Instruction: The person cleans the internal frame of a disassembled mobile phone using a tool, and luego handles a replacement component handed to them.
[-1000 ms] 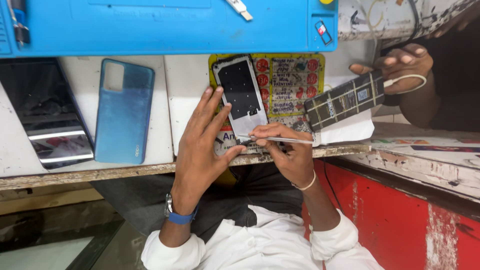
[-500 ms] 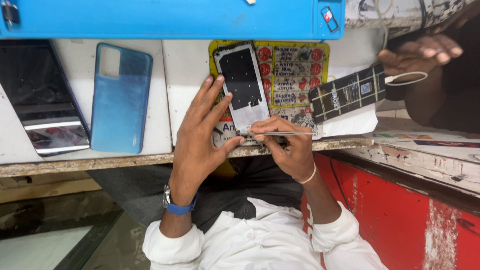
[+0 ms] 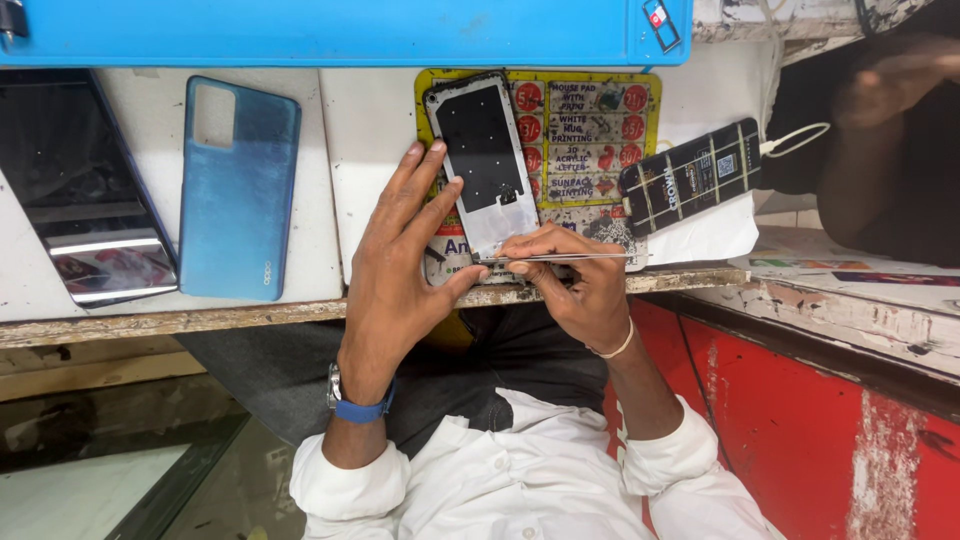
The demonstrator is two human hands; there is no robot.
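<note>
A person in a white shirt works at a pale, worn tabletop (image 3: 360, 130), bent over an opened black-framed smartphone with a silvery inner plate (image 3: 484, 160) that lies face down on a yellow printed mat (image 3: 600, 120), near the tabletop's front edge. The left hand (image 3: 400, 270), a blue-strapped watch on its wrist, lies flat beside the phone, fingers spread and unclenched, fingertips pressing its lower left edge to steady it. The right hand (image 3: 575, 285) has its grip pinched together on thin metal tweezers (image 3: 560, 258), held level, their tip touching the phone's bottom edge. The work appears to be at the fine stage: picking at a small part or connector at the foot of the open handset. The next move seems to call for a steady, light lift with the tweezers while the left hand keeps the phone from sliding toward the edge. Well to the left lie a detached blue glossy phone back cover (image 3: 238, 190) and a dark glass screen panel (image 3: 70, 190). To the right rests a black rectangular battery pack with a white cable (image 3: 690, 178); a blue rubber work mat (image 3: 340, 30) runs along the far side. Another person's hand (image 3: 895, 75), blurred, hangs at the far right.
</note>
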